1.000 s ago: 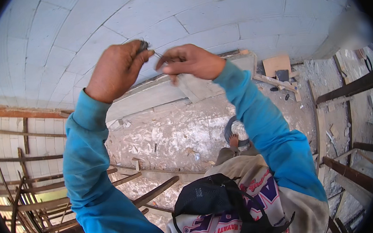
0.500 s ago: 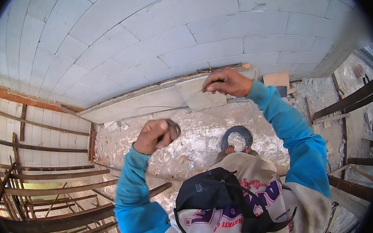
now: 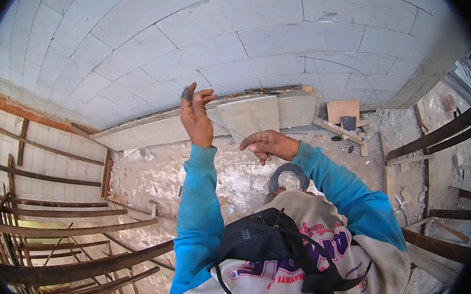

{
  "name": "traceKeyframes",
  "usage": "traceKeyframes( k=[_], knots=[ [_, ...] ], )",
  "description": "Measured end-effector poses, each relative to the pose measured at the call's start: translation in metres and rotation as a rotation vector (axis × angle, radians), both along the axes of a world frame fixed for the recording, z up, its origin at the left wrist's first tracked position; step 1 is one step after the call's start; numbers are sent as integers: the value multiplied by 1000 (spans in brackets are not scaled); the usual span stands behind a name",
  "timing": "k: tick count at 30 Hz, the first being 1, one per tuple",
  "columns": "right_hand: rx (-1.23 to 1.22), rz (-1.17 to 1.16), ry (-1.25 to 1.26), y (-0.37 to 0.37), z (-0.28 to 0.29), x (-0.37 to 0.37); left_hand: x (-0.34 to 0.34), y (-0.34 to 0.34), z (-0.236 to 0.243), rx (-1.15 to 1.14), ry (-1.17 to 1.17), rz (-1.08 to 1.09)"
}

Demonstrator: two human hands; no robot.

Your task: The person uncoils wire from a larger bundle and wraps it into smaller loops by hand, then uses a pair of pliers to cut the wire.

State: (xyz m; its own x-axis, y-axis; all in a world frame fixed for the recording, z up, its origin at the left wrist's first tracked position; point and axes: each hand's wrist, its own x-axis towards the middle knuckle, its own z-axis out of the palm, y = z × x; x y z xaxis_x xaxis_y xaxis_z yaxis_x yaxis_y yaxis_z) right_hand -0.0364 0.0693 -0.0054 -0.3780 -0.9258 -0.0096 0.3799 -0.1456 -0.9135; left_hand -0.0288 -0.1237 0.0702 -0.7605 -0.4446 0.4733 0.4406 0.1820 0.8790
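My left hand is raised in front of the block wall, fingers bent around a small dark bundle of thin wire. Lower and to the right, my right hand has its thumb and fingers drawn together on a thin strand of wire, hard to see against the pale floor. Part of a fine strand shows between the two hands. Behind them a flat pale panel leans on the low ledge. By my feet lies a dark grey ring-shaped coil.
The pale block wall rises ahead. Dark slender tools lie on the ledge. A brown board and wood offcuts are at the right. Timber poles cross at left, with more beams at right.
My left hand has gone up and forward with the dark bundle, its fingers now pointing upward. My right hand has come down and left, closer to my body.
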Motion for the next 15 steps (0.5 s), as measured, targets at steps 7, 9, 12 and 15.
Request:
traceKeyframes(
  k=[7,9,12,15],
  knots=[
    [37,49,-19,26,-5,-32,6,-22,-10,-1336,-410,-290],
    [27,67,-161,32,-16,-43,24,-11,-2,-1280,-538,-512],
    [-62,-11,-332,25,-22,-38,46,-16,-13,-1158,-632,-668],
    [-180,-307,-374,9,-33,-28,47,-32,-38,-1031,-539,-570]
  ],
)
